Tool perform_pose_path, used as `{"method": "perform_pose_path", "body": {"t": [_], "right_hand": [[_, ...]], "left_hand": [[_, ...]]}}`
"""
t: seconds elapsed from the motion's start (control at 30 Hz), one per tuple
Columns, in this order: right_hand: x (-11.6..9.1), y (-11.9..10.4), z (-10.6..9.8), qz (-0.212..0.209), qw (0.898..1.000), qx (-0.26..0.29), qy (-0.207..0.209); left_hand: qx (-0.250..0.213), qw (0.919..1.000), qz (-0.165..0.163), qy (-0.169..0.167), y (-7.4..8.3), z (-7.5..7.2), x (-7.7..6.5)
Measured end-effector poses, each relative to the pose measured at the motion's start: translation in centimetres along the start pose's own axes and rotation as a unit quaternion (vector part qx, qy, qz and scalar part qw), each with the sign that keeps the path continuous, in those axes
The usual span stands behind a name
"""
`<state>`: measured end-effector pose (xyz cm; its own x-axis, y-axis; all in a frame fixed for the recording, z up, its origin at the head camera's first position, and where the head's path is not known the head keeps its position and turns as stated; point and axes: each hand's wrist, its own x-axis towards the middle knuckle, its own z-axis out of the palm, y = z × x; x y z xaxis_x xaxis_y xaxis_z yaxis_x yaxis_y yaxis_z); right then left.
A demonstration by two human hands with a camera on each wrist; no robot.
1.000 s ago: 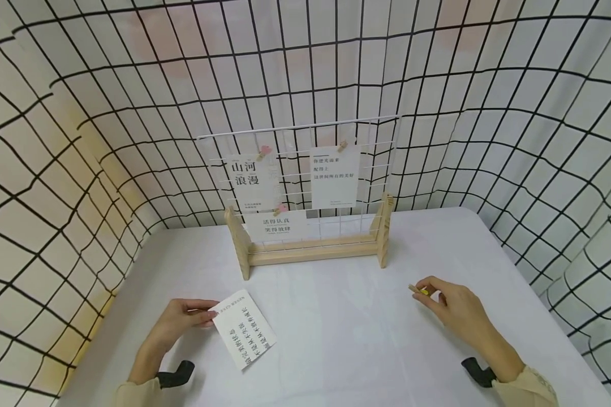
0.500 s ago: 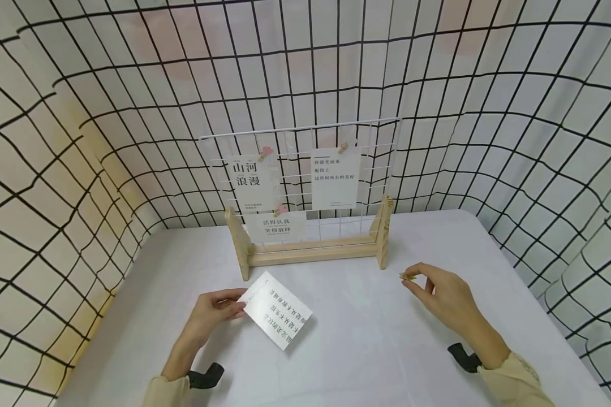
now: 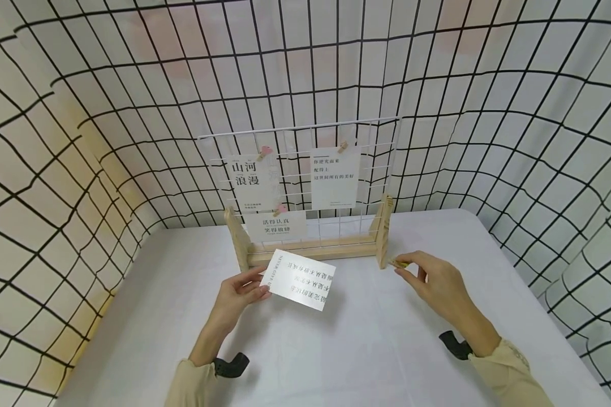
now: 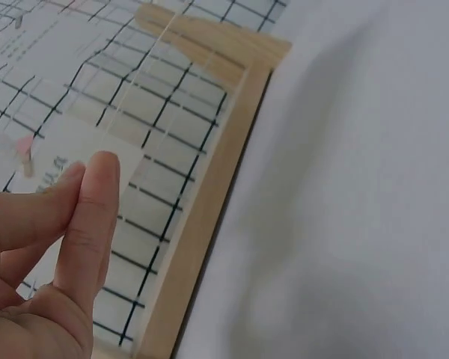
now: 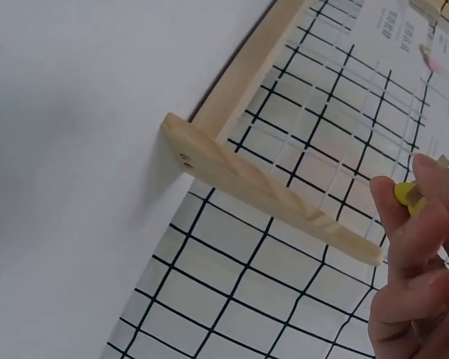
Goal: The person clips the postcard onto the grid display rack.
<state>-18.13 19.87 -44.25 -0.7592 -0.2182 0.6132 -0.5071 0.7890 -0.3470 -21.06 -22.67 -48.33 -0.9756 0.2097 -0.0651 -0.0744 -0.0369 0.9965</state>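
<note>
My left hand (image 3: 236, 299) pinches the left edge of a white printed card (image 3: 301, 281), held tilted over the table just in front of the rack. In the left wrist view its thumb and fingers (image 4: 97, 194) meet, but the card itself cannot be made out there. Between the thumb and fingers of my right hand (image 3: 443, 291) is a small wooden clothespin (image 3: 399, 264) with a yellow ornament, better seen in the right wrist view, where the yellow part (image 5: 404, 193) shows. This hand is close to the right foot (image 3: 384, 232) of the rack.
A white wire grid rack on a wooden base (image 3: 315, 255) stands at the table's back. Three cards hang on it by clothespins: upper left (image 3: 249, 192), upper right (image 3: 334, 189) and lower left (image 3: 290, 226). A black grid-patterned backdrop (image 3: 295, 73) surrounds the white table (image 3: 356, 350).
My left hand has carried the card right and away from me, up to the rack, turning it on the way. My right hand has moved forward and left with the clothespin.
</note>
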Motion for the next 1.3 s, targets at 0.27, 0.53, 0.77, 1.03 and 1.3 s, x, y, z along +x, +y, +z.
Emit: {"method": "perform_pose_path", "body": {"t": [0.27, 0.53, 0.77, 1.03, 1.3], "right_hand": [[0.9, -0.2, -0.3, 0.01, 1.0, -0.002, 0.021], [1.2, -0.1, -0.4, 0.017, 0.999, 0.018, 0.021], [1.1, 0.1, -0.2, 0.023, 1.0, 0.01, 0.01], [0.6, 0.4, -0.1, 0.021, 1.0, 0.013, 0.0], [0.4, 0.7, 0.2, 0.018, 1.0, 0.02, 0.002]], "left_hand": [[-0.05, 0.9968, 0.053, 0.033, 0.4, 3.3, 1.8], [-0.099, 0.9861, 0.116, 0.067, 0.4, 5.8, 3.2], [-0.079, 0.9875, 0.115, 0.074, 0.7, 6.5, 3.9], [-0.045, 0.9915, 0.075, 0.096, 1.1, 6.9, 4.1], [-0.022, 0.9932, 0.07, 0.09, 1.5, 6.8, 4.2]]}}
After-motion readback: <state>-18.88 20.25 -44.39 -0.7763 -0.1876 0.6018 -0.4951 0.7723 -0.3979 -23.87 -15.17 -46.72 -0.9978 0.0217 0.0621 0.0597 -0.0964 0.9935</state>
